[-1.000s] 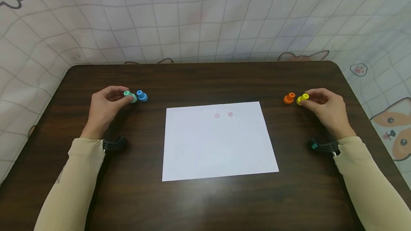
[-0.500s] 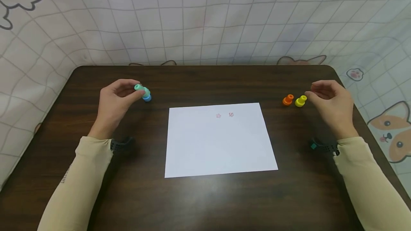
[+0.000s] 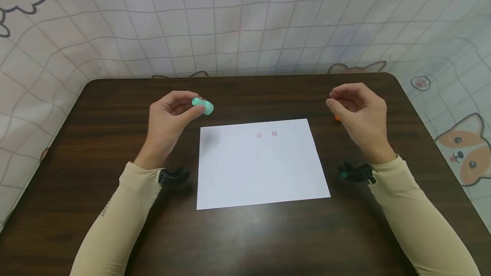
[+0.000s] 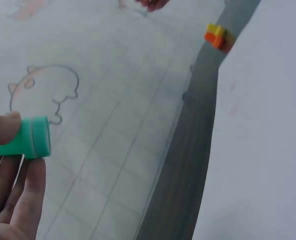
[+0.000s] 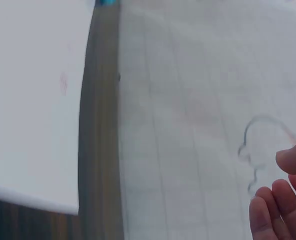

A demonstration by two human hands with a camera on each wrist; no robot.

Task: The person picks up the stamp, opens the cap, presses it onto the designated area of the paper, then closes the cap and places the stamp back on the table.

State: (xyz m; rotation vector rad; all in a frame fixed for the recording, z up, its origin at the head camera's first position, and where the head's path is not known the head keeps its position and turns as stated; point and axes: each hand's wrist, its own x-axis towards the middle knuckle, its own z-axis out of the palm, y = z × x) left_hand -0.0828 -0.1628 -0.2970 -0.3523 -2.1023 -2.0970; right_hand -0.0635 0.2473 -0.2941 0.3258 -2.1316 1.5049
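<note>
My left hand (image 3: 168, 118) pinches a mint-green stamp (image 3: 203, 105) between thumb and fingers, up above the table near the paper's far left corner. In the left wrist view the same stamp lies sideways, its wide end facing away from the hand. My right hand (image 3: 358, 116) holds nothing; its thumb and loosely bent fingers stand apart in the right wrist view. An orange stamp (image 3: 337, 118) peeks out from behind that hand, and a yellow stamp (image 4: 217, 29) shows beside it in the left wrist view. The blue stamp is hidden in the head view.
A white sheet of paper (image 3: 261, 169) lies mid-table with two small red prints (image 3: 267, 134) near its far edge. The dark wooden table (image 3: 245, 242) ends at a pale checked cloth backdrop (image 3: 230, 24). Each wrist wears a dark band.
My left hand has lifted the mint-green stamp off the table and carried it right toward the paper. My right hand has let go of the yellow stamp and moved left over the orange one.
</note>
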